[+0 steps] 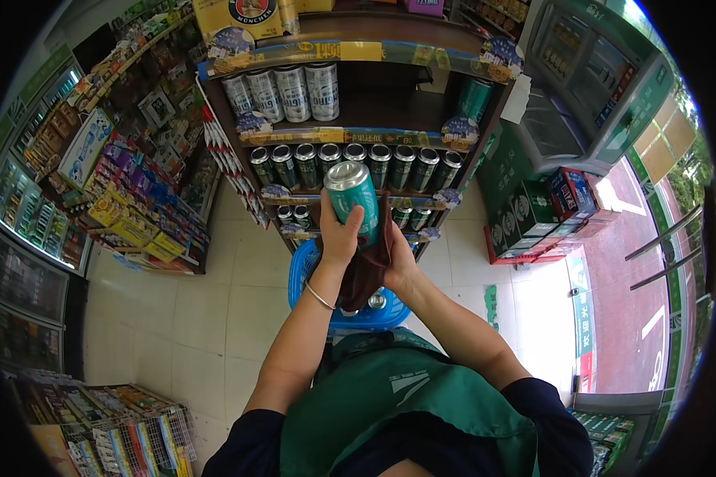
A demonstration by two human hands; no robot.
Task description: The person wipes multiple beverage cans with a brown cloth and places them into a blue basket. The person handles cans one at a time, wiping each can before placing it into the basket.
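Observation:
My left hand [340, 235] grips a large teal drinks can [352, 194] with a silver top, tilted in front of the shelves. A dark brown cloth [364, 274] hangs from my right hand [398, 256], which presses it against the can's right side. Below both hands stands a blue plastic basket [301, 268] with a silver-topped can [377, 300] in it. The shelf unit before me holds white tall cans [292, 92] at the upper left, one teal can [475, 100] at the upper right, and a row of dark green cans [379, 167] beneath.
Snack shelves [125, 185] and glass-door coolers [30, 220] line the left. On the right are stacked drink cartons [531, 208], a green-and-grey chest freezer [549, 131] and a bright doorway. A wire rack [125, 429] stands at the lower left. Pale floor tiles [203, 316] surround the basket.

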